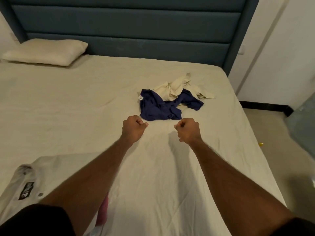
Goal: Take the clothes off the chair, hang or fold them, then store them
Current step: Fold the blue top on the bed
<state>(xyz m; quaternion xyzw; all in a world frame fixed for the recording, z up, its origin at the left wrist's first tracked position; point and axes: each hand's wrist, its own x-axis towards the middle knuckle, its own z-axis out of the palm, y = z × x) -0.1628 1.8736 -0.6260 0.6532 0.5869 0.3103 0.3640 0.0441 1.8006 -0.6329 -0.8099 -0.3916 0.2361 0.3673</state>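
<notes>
A wide bed [68, 103] with a pale sheet fills the room, backed by a dark teal padded headboard [126, 28], with one cream pillow [46, 51] tucked at the far left. At the near left corner lies a pale garment [25, 181] with snaps and a dark label, seemingly already laid flat, and a bit of pink cloth [103, 213] peeks out beside it under the person's arm. Both arms reach out over the mattress. The left hand [133, 127] is curled into a fist and I can see nothing in it; the right hand [188, 131] is balled up the same way, also holding nothing that I can make out. Just beyond the two fists, slightly nearer the right one, sits a crumpled navy shirt [158, 108], its white tag showing at the left edge, with a cream garment [179, 87] heaped partly on top and trailing off to the right. Both look light, limp and floppy, easy to drag but prone to bunching; I'd say the navy shirt is best pinched at its shoulders or hem and shaken out flat. Its near edge lies close in front of the knuckles, not touching either hand.
</notes>
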